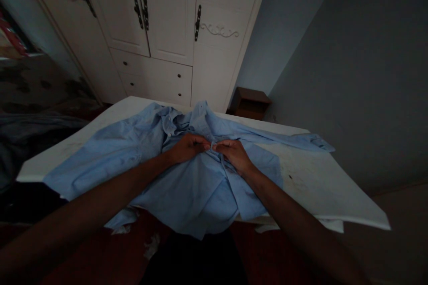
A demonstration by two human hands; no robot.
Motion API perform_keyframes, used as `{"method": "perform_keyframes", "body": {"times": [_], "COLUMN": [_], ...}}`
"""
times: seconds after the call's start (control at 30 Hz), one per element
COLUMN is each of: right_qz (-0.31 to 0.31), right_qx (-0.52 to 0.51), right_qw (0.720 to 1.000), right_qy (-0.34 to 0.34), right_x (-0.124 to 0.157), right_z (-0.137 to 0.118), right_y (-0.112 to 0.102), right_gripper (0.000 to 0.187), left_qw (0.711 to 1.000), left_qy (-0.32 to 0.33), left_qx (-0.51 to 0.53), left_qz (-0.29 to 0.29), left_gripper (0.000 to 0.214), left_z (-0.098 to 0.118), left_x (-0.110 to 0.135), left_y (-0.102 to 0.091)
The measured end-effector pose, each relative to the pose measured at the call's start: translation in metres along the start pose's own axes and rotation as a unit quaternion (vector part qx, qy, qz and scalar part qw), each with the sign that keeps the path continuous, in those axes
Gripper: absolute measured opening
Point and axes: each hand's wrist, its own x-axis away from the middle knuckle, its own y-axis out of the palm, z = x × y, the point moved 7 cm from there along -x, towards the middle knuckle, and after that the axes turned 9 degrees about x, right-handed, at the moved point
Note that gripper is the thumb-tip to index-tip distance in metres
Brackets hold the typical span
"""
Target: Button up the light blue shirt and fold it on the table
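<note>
A light blue button-up shirt lies spread over the white table, its collar at the far side and its hem hanging over the near edge. One sleeve stretches out to the right; the left part of the shirt is rumpled. My left hand pinches the front edge of the shirt below the collar. Close beside it, my right hand pinches the opposite front edge, and the fingertips of both hands nearly meet. Whether a button sits between the fingers is too small to tell.
Under the shirt is a white table with a worn top. Behind it stands a white wardrobe with dark handles. A small brown cabinet is by the grey wall. Dark cloth lies at the left.
</note>
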Motion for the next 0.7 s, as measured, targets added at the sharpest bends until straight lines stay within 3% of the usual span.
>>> {"method": "perform_keyframes", "body": {"times": [0.23,0.53,0.7], "right_qz": [0.018,-0.035,-0.026], "right_qx": [0.018,-0.02,0.02], "right_qw": [0.998,0.996,0.992], "right_qy": [-0.05,-0.083,-0.119], "right_x": [-0.0007,-0.0048,-0.0022], "right_z": [-0.0016,0.0038,-0.0015], "right_y": [0.0024,0.0087,0.0092], "right_gripper": [0.024,0.029,0.027], "left_qw": [0.997,0.999,0.999], "left_qy": [-0.046,0.028,0.029], "left_qx": [0.055,0.01,0.01], "left_qz": [0.008,0.028,0.039], "left_gripper": [0.032,0.03,0.034], "left_z": [-0.0086,-0.0035,0.0005], "left_x": [-0.0007,-0.0031,-0.0032], "left_y": [-0.0043,0.0006,0.0022]}}
